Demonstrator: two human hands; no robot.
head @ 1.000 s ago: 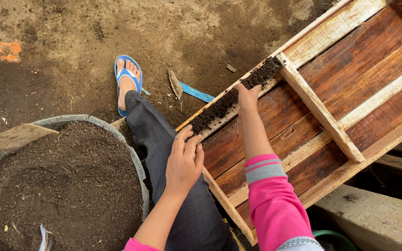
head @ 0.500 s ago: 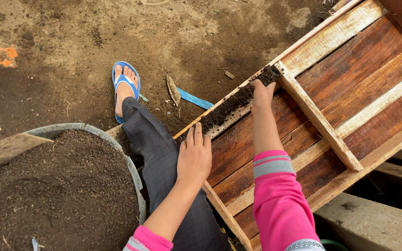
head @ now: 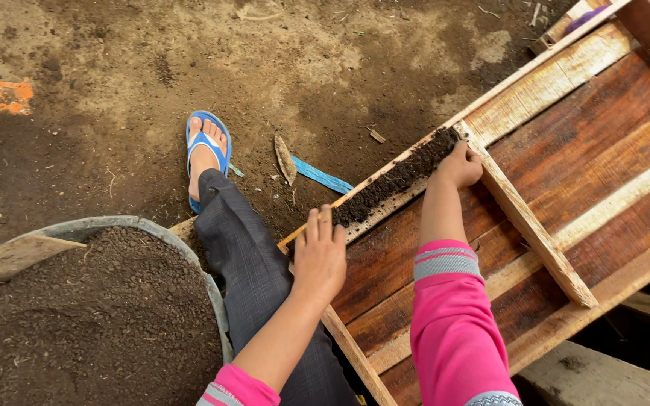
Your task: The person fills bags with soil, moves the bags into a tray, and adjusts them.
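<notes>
Dark soil strip (head: 396, 183) along the near upper rail of the wooden tray (head: 566, 143). Right hand (head: 460, 165) at the strip's far end, fingers curled, perhaps pressing soil. Left hand (head: 319, 256) flat at the strip's near end, fingers straight and together, gripping nothing. Soil-filled basin (head: 92, 316) left of the tray.

2 hands (head: 317, 259) (head: 460, 165), 1 wooden tray (head: 566, 143), 1 soil basin (head: 216, 293), 1 sandal (head: 206, 143).
</notes>
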